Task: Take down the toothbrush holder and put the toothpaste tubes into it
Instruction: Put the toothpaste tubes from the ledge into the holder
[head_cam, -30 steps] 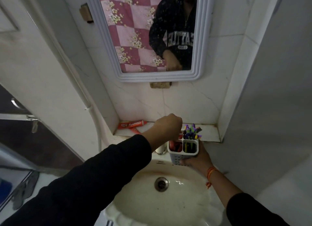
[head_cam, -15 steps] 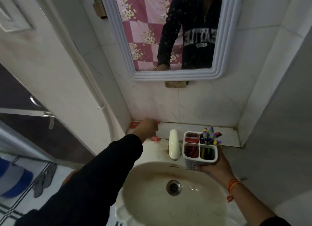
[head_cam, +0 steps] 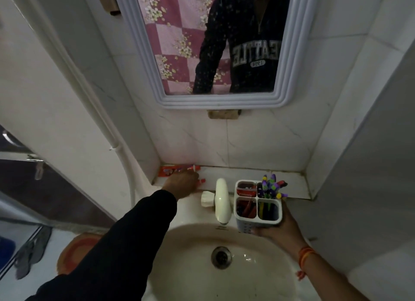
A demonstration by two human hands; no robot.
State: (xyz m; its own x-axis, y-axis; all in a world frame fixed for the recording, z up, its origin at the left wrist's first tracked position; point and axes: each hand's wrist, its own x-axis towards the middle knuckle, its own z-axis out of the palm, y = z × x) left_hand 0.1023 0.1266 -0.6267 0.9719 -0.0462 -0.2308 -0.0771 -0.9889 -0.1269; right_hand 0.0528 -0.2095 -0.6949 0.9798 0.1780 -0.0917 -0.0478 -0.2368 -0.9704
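Observation:
My right hand (head_cam: 279,230) holds a white four-compartment toothbrush holder (head_cam: 258,221) from below, upright over the sink's right rim. Purple toothbrushes (head_cam: 270,186) stick out of its back right compartment. A red toothpaste tube (head_cam: 246,190) stands in the back left one. My left hand (head_cam: 180,185) reaches to the left end of the tiled ledge (head_cam: 238,175) and closes over a toothpaste tube whose red cap (head_cam: 202,180) pokes out past my fingers. Another red toothpaste tube (head_cam: 168,170) lies flat against the wall just behind that hand.
A white tap (head_cam: 221,199) stands between my hands, with the white sink basin (head_cam: 190,267) below. A framed mirror (head_cam: 289,53) hangs above the ledge. Walls close in on both sides. On the floor at left lie a round mat (head_cam: 74,251) and slippers (head_cam: 31,253).
My left hand left the holder, swung left to the ledge and came down on a toothpaste tube. The right hand kept hold of the holder.

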